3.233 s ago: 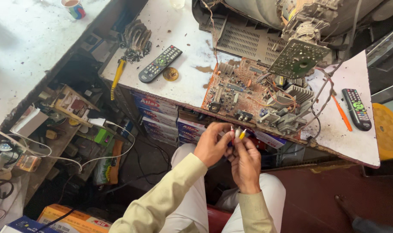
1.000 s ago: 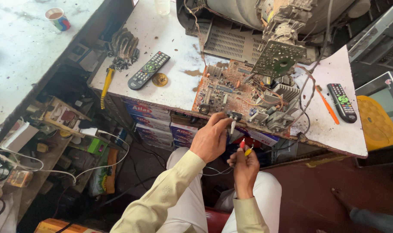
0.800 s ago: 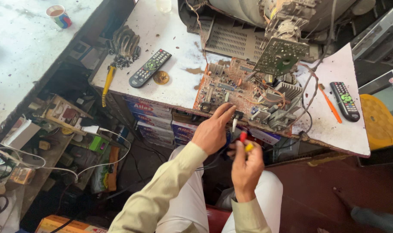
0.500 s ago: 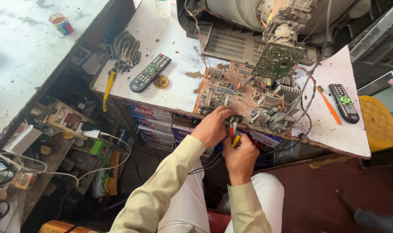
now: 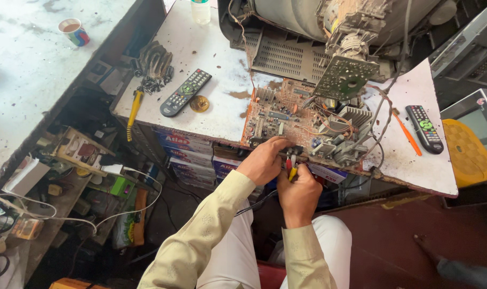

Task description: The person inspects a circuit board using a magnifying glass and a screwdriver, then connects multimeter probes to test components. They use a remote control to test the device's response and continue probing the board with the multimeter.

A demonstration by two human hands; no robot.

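Note:
A brown circuit board with many parts and wires lies at the front edge of a worn white table. My left hand grips the board's near edge. My right hand is closed just below it, pinching red and yellow plugs against the board's edge sockets. A dark cable runs down from my hands toward my lap. Both sleeves are pale beige.
An opened tube television with a small green neck board stands behind the circuit board. A black remote, a round brass disc, a yellow-handled tool and a second remote with an orange pen lie on the table. Cluttered shelves fill the left.
My hands have risen from my lap to the board's front edge, the right hand bringing the red and yellow plugs up against the sockets beside the left hand.

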